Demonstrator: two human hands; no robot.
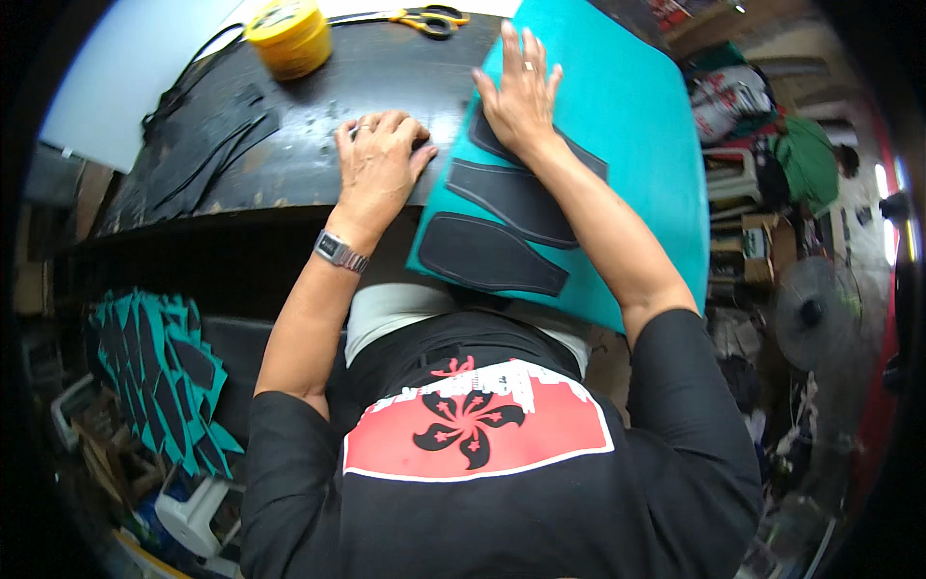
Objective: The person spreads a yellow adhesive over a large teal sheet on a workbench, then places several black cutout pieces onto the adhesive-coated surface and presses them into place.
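My right hand lies with spread fingers on a large teal sheet. Its palm and wrist cover part of a black insole-shaped piece. Two more such pieces lie nearer me on the sheet: a middle black piece and a near black piece, both with pale lines along their edges. Left of the sheet, my left hand rests on the dark table. Its fingers are bent and the thumb stands apart; I see nothing held, though the fingertips are partly hidden.
A round yellow tub and yellow-and-black scissors stand at the table's back. Black scraps lie at left. Below left hangs a stack of teal-and-black pieces near a white stool. A fan stands at right.
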